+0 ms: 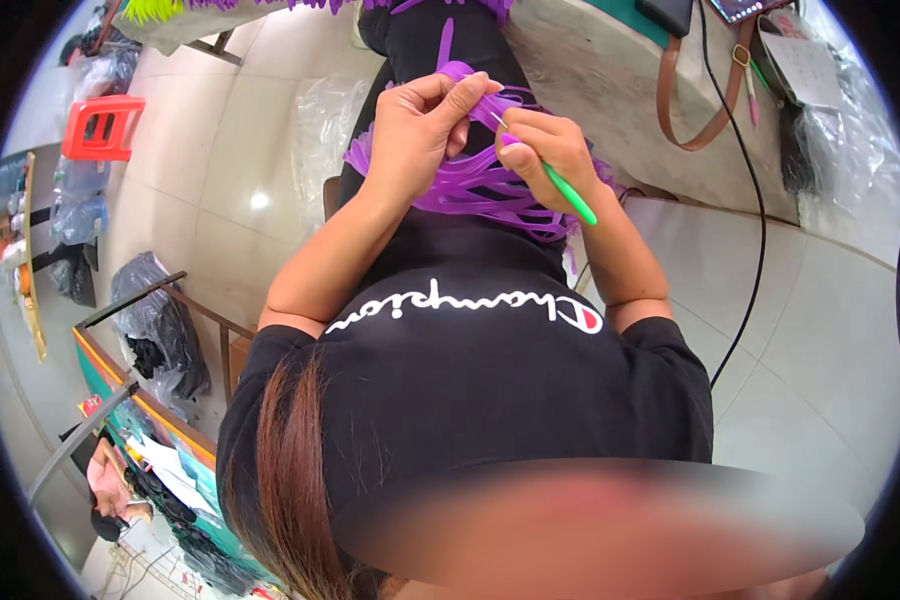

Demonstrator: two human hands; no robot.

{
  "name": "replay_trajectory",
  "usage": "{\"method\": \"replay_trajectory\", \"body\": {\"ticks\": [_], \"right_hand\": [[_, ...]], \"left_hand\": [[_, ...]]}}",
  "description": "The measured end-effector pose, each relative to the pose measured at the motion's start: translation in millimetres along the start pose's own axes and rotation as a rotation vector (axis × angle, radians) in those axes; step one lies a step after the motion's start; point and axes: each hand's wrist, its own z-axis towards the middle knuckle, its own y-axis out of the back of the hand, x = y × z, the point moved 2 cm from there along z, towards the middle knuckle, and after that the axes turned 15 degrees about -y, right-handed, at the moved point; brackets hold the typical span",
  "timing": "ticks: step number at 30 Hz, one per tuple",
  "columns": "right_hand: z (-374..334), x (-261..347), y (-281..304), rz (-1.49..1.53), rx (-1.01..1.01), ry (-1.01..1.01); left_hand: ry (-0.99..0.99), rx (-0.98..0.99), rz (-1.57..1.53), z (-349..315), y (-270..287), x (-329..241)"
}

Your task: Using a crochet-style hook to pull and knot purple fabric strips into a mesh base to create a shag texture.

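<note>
My left hand [422, 135] is closed, pinching a flat purple strip [457, 70] between thumb and fingers. Just to its right, my right hand [552, 150] grips a green-handled crochet hook [570, 195]. The hook's thin metal shaft points up and left, towards the pinched strip; its very tip is hard to make out. A purple strip also passes by my right thumb. Below both hands, a loose tangle of purple strips [480, 195] lies across my lap, over black trousers.
Ahead is a table with a pale cover [570, 60], bearing more purple strips and a brown strap [670, 100] hanging over its edge. A black cable [760, 200] runs down at right. A red stool [103, 128], clear plastic bags and a seated person [110, 480] are at left.
</note>
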Motion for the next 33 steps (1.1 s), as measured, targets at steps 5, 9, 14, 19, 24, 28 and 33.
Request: {"method": "replay_trajectory", "body": {"ticks": [5,9,14,19,24,28,33], "right_hand": [[0,-3,-1,-0.102,-0.041,0.023],[-1,-3,2,-0.162,-0.017,0.025],[0,6,-2,-0.245,-0.097,-0.041],[-2,7,1,-0.370,0.047,-0.291],[-3,7,21,0.260,0.270,-0.409],[0,-7,30,0.472,-0.084,-0.501],[9,-9,17,0.284,-0.028,-0.482]], "left_hand": [[-0.014,-0.006,0.010,0,-2,-1],[-0.040,-0.007,0.023,0,-3,-1],[-0.090,0.003,0.078,1,-1,3],[-0.139,-0.004,0.108,0,-3,8],[-0.047,0.030,-0.024,2,-2,7],[-0.012,0.043,-0.101,3,-4,5],[-0.018,0.085,-0.108,5,-6,5]]}}
